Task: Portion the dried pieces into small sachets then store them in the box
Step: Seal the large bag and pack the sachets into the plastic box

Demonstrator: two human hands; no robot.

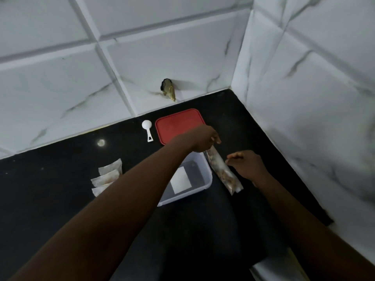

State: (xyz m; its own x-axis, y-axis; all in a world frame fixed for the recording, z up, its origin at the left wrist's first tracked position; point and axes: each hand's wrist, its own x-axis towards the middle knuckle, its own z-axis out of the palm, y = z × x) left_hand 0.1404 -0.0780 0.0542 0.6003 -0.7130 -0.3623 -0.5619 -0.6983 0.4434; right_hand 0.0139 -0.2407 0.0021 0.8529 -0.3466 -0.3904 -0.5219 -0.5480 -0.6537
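— Clear plastic, that long bag of dried pieces [222, 171]: where does it lie?
— On the black table [60, 179], just at 3 o'clock of the open box [207, 175], its long axis running 11 to 5.
— Which hand has it?
— The left hand [204, 139]. That arm reaches across the box, and its fingers [217, 140] pinch the 11 o'clock end. The right hand [248, 164] waits at the bag's 3 o'clock with its fingers curled. Whether it grips or only touches, I cannot tell.
— Next?
— Probably opening that end.

Clear bag of dried pieces [222, 171] lies beside the open box [207, 176]; sachets [107, 176] overlap at left.
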